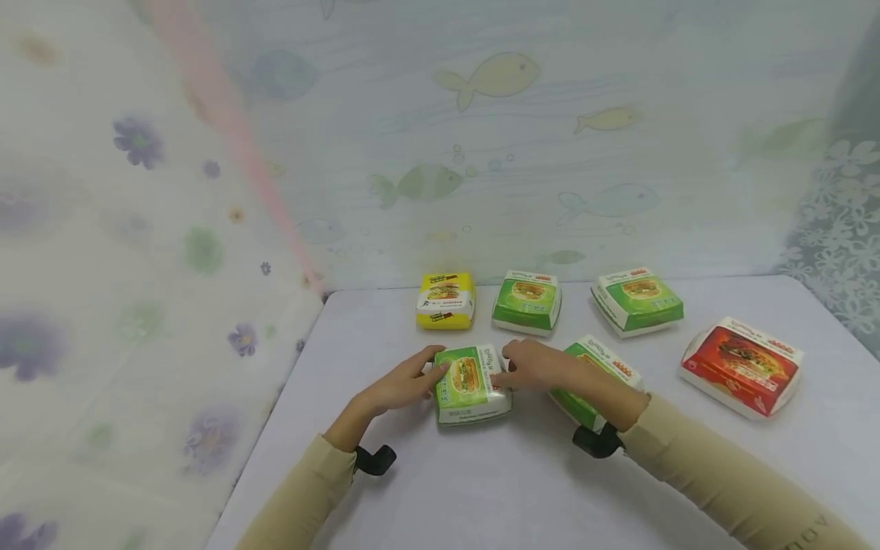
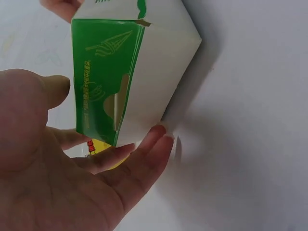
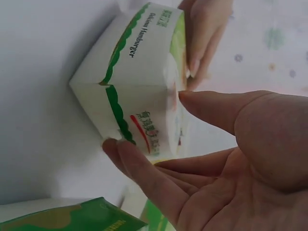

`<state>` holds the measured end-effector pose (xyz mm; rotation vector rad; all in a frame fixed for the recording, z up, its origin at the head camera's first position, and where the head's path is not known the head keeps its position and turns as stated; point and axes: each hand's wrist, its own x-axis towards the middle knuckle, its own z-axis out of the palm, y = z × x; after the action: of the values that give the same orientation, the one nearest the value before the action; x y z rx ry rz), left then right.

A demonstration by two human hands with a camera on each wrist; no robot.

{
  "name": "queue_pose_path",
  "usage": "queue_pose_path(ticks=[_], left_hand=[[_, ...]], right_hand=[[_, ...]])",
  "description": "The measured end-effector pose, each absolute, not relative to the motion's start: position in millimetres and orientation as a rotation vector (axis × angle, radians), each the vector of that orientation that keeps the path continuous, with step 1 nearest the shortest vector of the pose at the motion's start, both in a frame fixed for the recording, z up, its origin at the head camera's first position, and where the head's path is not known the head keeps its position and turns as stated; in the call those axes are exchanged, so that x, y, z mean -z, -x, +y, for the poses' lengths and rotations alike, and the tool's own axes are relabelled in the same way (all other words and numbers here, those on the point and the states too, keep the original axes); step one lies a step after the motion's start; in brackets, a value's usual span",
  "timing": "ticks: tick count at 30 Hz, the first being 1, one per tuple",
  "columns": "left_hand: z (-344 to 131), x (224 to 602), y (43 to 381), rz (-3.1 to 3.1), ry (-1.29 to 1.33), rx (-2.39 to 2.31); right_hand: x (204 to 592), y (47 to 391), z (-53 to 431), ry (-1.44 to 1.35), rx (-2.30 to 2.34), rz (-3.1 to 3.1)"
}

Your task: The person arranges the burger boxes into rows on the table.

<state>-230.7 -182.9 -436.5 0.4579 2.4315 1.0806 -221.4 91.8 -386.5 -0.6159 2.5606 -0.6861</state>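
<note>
A green-and-white hamburger box [image 1: 464,382] with a burger picture on its lid sits between both hands near the middle of the table. My left hand [image 1: 404,380] holds its left side, the thumb over the lid's edge and the fingers at the side wall. On the opposite side my right hand [image 1: 536,365] grips the box, thumb at the lid's edge, fingertips low on the wall. The left wrist view shows the box's green side flap [image 2: 103,72] with a slot. In the right wrist view its white wall [image 3: 139,57] reads "Delicious Hamburger".
Behind stand a yellow burger box [image 1: 445,301] and two green ones, one in the middle [image 1: 528,301] and one farther right [image 1: 638,301]. Another green box [image 1: 580,389] lies partly under the right forearm. A red burger box [image 1: 742,367] is at the right. A patterned curtain [image 1: 550,153] hangs behind the table.
</note>
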Motion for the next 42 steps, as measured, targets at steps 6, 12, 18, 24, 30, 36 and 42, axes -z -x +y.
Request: queue_pose_path(ticks=[6,12,18,24,30,36,42], left_hand=[[-186.2,439.8,218.7,2.404,-0.403,-1.134],[-178.9,441.5,215.9,2.401,-0.43,-1.104],[-177.6,443.5,226.5,2.407,-0.432,-1.095],[-182.1,442.7,230.4,2.393,-0.445,-1.101],[-193.3,440.3,217.1,2.382,-0.479,-1.069],[-196.7,439.0,211.1,2.396,-0.507,-1.028],[-200.0,437.5,219.9,2.435,-0.522,-1.03]], right_hand=[[383.5,227.1,95.3,0.619,0.699,2.586],[388.0,235.5,95.5,0.691,0.745,2.56],[393.5,233.9,93.7,0.728,0.745,2.542],[394.7,228.6,93.0,0.722,0.728,2.588],[393.8,230.0,91.2,0.7,0.735,2.583],[397.4,236.9,90.2,0.728,0.721,2.569],[398.4,231.6,89.8,0.721,0.68,2.54]])
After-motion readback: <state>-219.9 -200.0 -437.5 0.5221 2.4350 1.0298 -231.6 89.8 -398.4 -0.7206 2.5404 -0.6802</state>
